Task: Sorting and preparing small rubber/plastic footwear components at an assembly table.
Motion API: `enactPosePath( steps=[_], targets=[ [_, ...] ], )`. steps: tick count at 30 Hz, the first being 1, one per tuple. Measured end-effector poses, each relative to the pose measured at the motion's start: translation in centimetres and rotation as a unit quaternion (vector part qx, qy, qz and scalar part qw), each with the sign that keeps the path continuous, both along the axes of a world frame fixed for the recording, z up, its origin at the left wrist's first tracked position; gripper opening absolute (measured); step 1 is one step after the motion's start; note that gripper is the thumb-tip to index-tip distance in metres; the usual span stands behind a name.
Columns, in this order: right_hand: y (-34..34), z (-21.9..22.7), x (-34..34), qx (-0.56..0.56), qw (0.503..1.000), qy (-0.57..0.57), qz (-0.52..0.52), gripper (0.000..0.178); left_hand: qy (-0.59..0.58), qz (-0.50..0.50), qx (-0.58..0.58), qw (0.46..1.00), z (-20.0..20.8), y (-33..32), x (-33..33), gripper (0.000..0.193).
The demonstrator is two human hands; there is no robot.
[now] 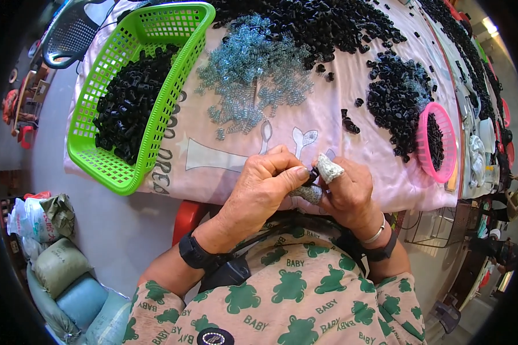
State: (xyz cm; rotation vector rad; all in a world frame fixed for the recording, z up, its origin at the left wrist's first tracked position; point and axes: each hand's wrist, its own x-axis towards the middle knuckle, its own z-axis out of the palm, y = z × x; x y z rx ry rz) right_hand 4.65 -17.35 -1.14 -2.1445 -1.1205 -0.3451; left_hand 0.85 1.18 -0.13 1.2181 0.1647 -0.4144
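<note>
Your left hand (259,183) and your right hand (354,190) meet just past the near edge of your body's side of the worktop (385,181), which is covered with a pale pink printed cloth. Between them sits a small black plastic part (313,174), mostly hidden by your grip. Your left fingers are drawn narrow, thumb and forefinger pinching that part; your right fingers are bent in close around it as well, with a whitish cloth wrapping (330,169) on one upraised digit. You also have a grey textured covering (308,194) just below the part.

To your left stands a bright green rectangular plastic basket (161,115) with latticed walls, holding a heap of black plastic pieces (132,103). Ahead of you lies a loose pile of pale, shiny coil springs (253,69), touching a broad spread of black parts (339,26) behind it. Ahead and to your right is a smaller mound of black pieces (388,106) with some springs mixed in; right beside it, a round pink plastic basket (452,144) holds slim dark pieces (435,141). A few loose black pieces (350,122) lie between the springs and that mound.
</note>
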Motion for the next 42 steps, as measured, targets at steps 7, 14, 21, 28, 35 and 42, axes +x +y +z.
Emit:
enactPosePath(
  steps=[7,14,21,28,35,42],
  targets=[
    [0.2,0.1,-0.1,-0.016,0.999,0.033,-0.012,0.034,0.036,0.016,-0.056,0.998,0.8,-0.1,-0.1,0.019],
    [-0.4,0.3,0.0,-0.009,0.999,0.038,-0.006,0.034,-0.052,-0.039,0.088,0.994,-0.3,0.4,0.0,0.021],
    [-0.3,0.5,-0.1,-0.005,0.999,0.052,0.006,0.031,0.023,-0.039,0.027,0.999,1.1,0.3,0.0,0.017],
    [-0.2,0.2,-0.2,-0.002,0.999,0.045,0.03,0.031,0.037,-0.031,0.024,0.999,0.7,0.2,-0.2,0.015],
    [0.0,0.2,-0.4,0.002,0.999,0.026,0.043,0.029,0.042,-0.024,-0.026,0.998,-0.1,0.1,-0.4,0.015],
    [-0.1,0.2,0.0,-0.001,0.999,0.044,0.019,0.03,0.069,-0.02,-0.041,0.997,0.2,0.1,-0.3,0.017]
  ],
)
